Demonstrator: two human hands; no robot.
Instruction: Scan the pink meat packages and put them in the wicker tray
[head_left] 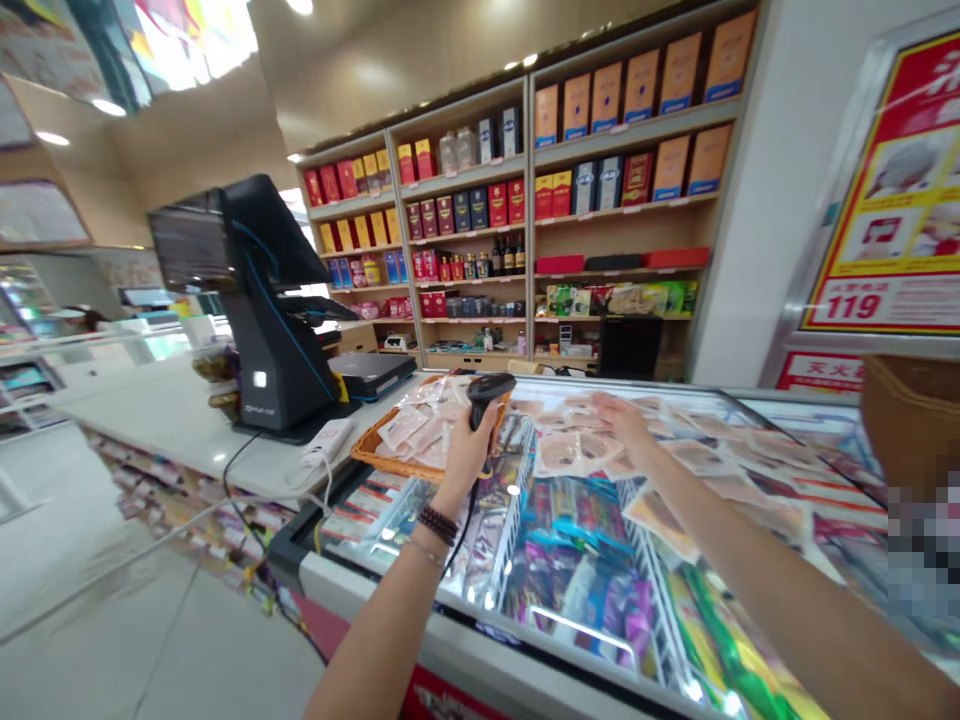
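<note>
My left hand (471,440) is closed around the handle of a black barcode scanner (491,386), whose head points up and to the right. Its cable hangs down past my beaded wrist. Farther right, my right hand (619,416) reaches over the glass freezer top, fingertips pinched at the edge of a flat clear packet (581,408). Several more flat packets (574,453) with round pale contents lie around it. Left of the scanner, a wicker basket (386,464) holds a heap of small pale packets (420,425).
Beneath the glass, white wire baskets (517,500) hold colourful wrapped ices. A checkout terminal (262,310) and a flat black scale (373,374) stand on the left counter. A brown box (911,415) is at right. Shelves of boxed goods (465,210) line the back wall.
</note>
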